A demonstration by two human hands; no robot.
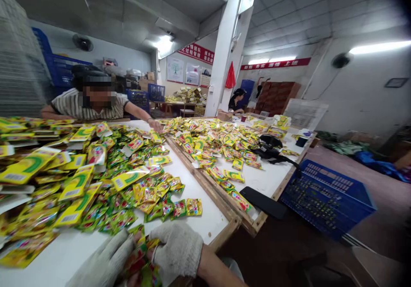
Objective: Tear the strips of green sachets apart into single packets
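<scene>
In a white knit glove, my left hand is closed against a cluster of small green and yellow snack packets at the table's near edge. My right hand, gloved the same way, curls round the same cluster from the other side. Bare fingertips show on the packets; how many packets are held is hidden. Just beyond lie loose small packets on the white tabletop. Flat yellow boxes with a green curve and a barcode rest among the heap on the left.
Across the table a co-worker in a striped shirt reaches a hand into the heap. A wooden rail divides the table from another one with more packets, a black phone and a black bag. A blue crate stands at right.
</scene>
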